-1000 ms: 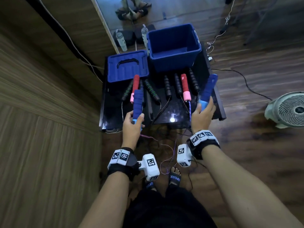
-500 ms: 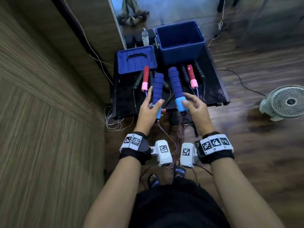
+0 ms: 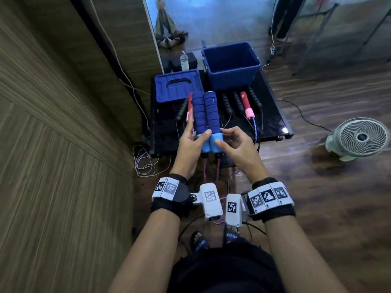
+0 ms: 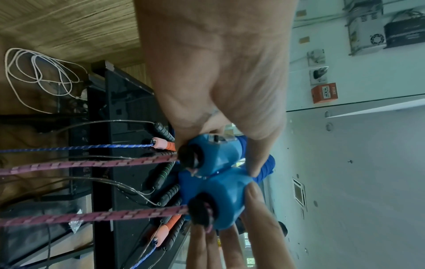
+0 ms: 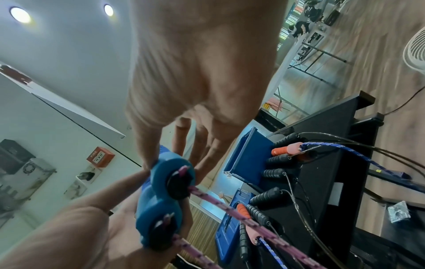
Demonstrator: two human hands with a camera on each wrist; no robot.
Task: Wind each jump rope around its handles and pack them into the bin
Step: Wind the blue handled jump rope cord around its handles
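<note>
Two blue foam handles of one jump rope stand side by side, upright, lifted above the table's front edge. My left hand grips the left handle, its thumb lying across the light-blue end cap. My right hand pinches the right handle's cap with the thumb on it. The pink braided rope hangs from both caps toward the floor. The open blue bin stands at the table's back and looks empty.
On the black table lie more ropes: several black handles, one red-and-pink handle, another half hidden behind my left hand. A blue lid lies left of the bin. A white fan and loose white cable are on the floor.
The two blue handles were apart on the table, one in each hand. I have lifted them and brought them together until they touch side by side.
</note>
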